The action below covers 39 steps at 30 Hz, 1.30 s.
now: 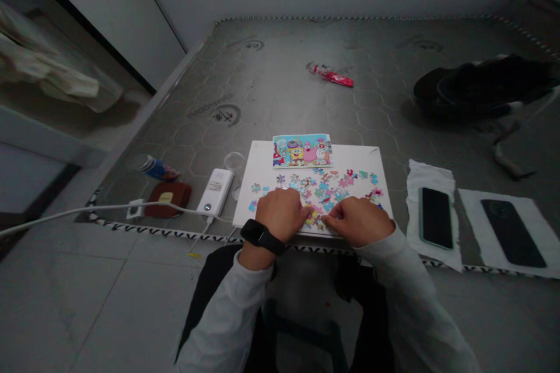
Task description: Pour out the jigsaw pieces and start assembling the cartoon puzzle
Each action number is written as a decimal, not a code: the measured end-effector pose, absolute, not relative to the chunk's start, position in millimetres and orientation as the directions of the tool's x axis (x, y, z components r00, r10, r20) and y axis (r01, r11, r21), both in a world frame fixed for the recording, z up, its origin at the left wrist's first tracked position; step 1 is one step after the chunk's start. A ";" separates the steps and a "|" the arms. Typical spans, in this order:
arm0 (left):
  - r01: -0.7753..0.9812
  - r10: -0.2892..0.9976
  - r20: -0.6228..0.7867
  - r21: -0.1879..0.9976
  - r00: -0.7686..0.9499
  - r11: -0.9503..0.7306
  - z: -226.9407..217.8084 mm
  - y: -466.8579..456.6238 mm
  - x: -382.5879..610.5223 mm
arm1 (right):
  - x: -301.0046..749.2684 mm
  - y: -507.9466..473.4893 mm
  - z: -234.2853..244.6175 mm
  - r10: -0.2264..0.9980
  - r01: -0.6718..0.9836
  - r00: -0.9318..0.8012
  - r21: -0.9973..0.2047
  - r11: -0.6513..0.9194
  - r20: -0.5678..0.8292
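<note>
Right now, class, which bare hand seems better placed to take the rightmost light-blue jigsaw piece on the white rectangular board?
Probably the right hand: it is nearer the light-blue jigsaw piece, on the same side of the white board. The left hand, wearing the black wristband, is farther left.

There are two hands (280, 213) (361, 221), two phones (436, 217) (514, 233), one picture card (302, 151) and one board (259, 160).

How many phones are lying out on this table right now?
2. One phone lies on a crumpled white sheet right of the white board; the other phone lies on a second sheet farther right. The dark bundle could hide more.
</note>
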<state>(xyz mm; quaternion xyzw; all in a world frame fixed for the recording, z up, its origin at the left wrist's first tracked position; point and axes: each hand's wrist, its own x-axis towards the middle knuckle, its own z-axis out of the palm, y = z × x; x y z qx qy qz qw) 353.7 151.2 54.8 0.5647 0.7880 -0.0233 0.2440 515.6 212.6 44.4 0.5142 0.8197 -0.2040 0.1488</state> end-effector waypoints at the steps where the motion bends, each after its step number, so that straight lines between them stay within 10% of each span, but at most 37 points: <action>1: 0.902 0.880 -0.409 0.238 -0.242 0.359 54.7 151.2 353.7 | 515.4 212.8 44.2 0.781 0.903 -0.428 -0.182 0.389 -0.455; 39: 0.889 0.891 -0.399 0.295 -0.217 0.349 53.2 152.5 352.8 | 523.1 222.4 42.9 0.731 0.883 -0.470 -0.284 0.375 -0.495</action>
